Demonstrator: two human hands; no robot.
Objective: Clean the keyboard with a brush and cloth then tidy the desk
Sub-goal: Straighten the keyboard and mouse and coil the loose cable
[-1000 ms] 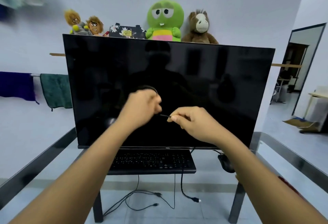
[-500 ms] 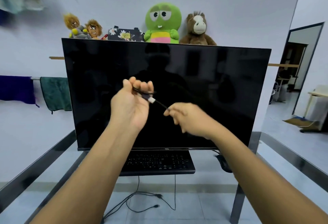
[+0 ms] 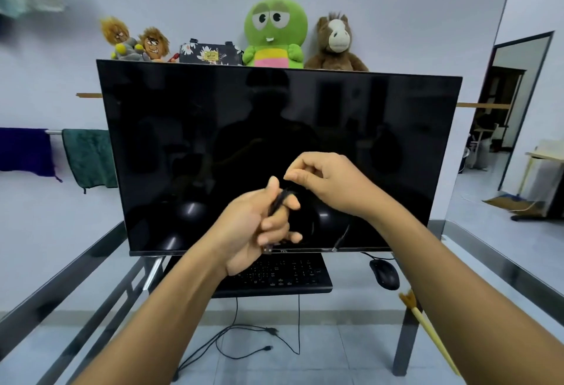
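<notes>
Before the monitor (image 3: 274, 140), the left hand (image 3: 253, 229) has its fingers closed round a black cable (image 3: 276, 206); the right hand (image 3: 326, 183) pinches its loop above.

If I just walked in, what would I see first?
You'd see the big black blank monitor in the middle of the glass-topped desk, with a round green plush toy and a brown plush horse peeking over its top edge. Right in front of the screen, the left hand grips a thin black cable while the right hand pinches it above.
</notes>
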